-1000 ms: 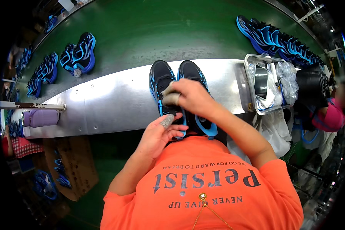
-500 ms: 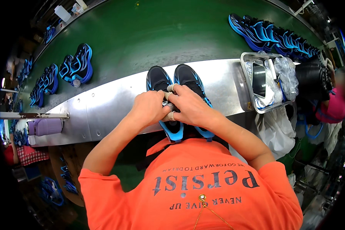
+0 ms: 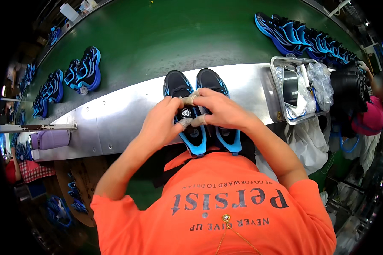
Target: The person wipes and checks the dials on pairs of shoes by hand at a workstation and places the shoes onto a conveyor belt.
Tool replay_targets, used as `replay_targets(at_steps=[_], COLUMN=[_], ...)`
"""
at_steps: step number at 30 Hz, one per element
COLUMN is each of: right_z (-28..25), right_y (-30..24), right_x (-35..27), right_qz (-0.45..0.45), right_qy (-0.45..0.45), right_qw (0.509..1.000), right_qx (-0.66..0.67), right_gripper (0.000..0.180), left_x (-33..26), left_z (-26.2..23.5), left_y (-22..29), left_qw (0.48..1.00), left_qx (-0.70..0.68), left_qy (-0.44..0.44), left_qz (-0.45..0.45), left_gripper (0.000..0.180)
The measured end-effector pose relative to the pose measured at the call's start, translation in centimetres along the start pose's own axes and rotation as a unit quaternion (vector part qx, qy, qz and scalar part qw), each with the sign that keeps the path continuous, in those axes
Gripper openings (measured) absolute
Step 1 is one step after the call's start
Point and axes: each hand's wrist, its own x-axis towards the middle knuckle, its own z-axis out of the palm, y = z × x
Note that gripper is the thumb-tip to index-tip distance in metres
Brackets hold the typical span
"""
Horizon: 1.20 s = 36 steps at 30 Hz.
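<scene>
Side by side at the metal edge in front of me stand two black and blue sneakers, the left sneaker [image 3: 177,83] and the right sneaker [image 3: 209,80], toes pointing away. My left hand [image 3: 158,121] grips the left sneaker's tongue area from the left, fingers bent. From the other side my right hand [image 3: 222,111] grips the same place, its fingertips close to those of the left. Between the thumbs and forefingers shows a round dark badge [image 3: 186,113] on the tongue. Beige covers wrap several fingertips. Whatever lies under the fingertips is hidden.
A clear plastic bin [image 3: 281,114] with plastic pieces stands at right, before a long row of sneakers [image 3: 304,36]. More sneakers [image 3: 84,70] stand on the green surface [image 3: 166,34] at left. A purple bottle [image 3: 51,140] lies near a metal bar. A co-worker [image 3: 370,114] is at far right.
My fingers have spread apart around the left sneaker's tongue, so the round badge shows more fully. My right hand has shifted slightly right, and both sneakers' heel openings are more visible.
</scene>
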Motion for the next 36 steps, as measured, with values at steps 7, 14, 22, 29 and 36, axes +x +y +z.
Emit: replay_targets(at_steps=[7, 14, 22, 29, 36], right_z=[1.8, 4.5, -2.3, -7.8, -5.5], right_y=[-0.9, -2.9, -1.9, -1.1, -2.0], right_x=[1.4, -0.5, -3.7, -10.4, -11.7], right_qz=[-0.013, -0.002, -0.024, 0.096, 0.059], right_qy=[-0.002, 0.130, 0.087, 0.053, 0.068], right_qw=[1.000, 0.985, 0.996, 0.994, 0.992], right_qx=[-0.011, -0.110, -0.026, -0.009, -0.090], right_gripper=[0.034, 0.026, 0.029, 0.032, 0.037], left_x=[-6.8, -7.9, -7.5, -6.6, -4.0], left_z=[1.4, 1.3, 2.4, 4.5, 6.4], left_y=[2.0, 5.1, 10.3, 13.8, 14.1], left_qw=[0.790, 0.643, 0.850, 0.996, 0.993], left_qx=[-0.509, -0.669, -0.471, -0.051, -0.009], left_qy=[-0.054, -0.041, -0.051, -0.068, -0.108], left_qz=[-0.338, -0.371, -0.231, -0.029, -0.052], left_gripper=[0.022, 0.035, 0.027, 0.041, 0.033])
